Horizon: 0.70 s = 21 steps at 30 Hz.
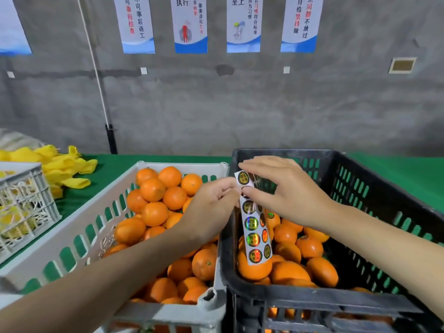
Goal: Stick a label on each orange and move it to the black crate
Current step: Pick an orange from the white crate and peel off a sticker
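The label strip (pixel 254 233) hangs between the 2 hands, over the near-left corner of the black crate (pixel 384 181). The left hand (pixel 211 212) pinches its upper left edge between thumb and curled fingers. The right hand (pixel 288 195) is at its upper right, fingers nearly straight and spread over the strip's top, with the thumb tip touching a label. Whether that thumb has lifted the label cannot be told, as the spot is blurred.

The strip is white backing paper carrying 2 columns of round, shiny holographic labels with dark rims. Its long axis runs nearly upright: the top leans slightly left, and the free lower end points down at the oranges in the black crate (pixel 310 246), ending just above them.

Touching the black crate on its left is a white crate (pixel 72 236) heaped with more oranges (pixel 153 212). Both stand on a green table cover (pixel 396 169). Yellow foam sleeves (pixel 64 167) lie at the far left, beside a smaller white crate (pixel 36 200).
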Tool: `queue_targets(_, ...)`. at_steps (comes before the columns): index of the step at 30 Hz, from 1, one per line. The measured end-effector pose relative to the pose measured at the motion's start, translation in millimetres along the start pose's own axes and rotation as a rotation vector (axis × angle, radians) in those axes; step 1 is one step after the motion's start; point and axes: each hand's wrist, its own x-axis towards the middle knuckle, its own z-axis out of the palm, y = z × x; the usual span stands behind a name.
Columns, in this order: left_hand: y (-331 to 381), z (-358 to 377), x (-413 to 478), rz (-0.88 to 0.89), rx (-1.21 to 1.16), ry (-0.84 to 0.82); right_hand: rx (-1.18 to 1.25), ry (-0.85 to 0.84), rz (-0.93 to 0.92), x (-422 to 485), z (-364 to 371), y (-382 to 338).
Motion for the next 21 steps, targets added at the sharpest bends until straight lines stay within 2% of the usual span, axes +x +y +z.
queue_targets(10,8,4,1,-0.042,0.026,-0.005,-0.068,0.012,-0.02,-10,0,0)
queue_targets(13,3,4,5,-0.042,0.054,0.02,-0.122,0.103,-0.01,-9,0,1)
queue_targets(15,-2,4,7,-0.043,0.059,0.025,-0.072,0.162,-0.002,-5,-3,1)
queue_targets(21,-9,-2,10,0.065,0.195,-0.004,0.027,0.003,-0.03,-1,-3,-3)
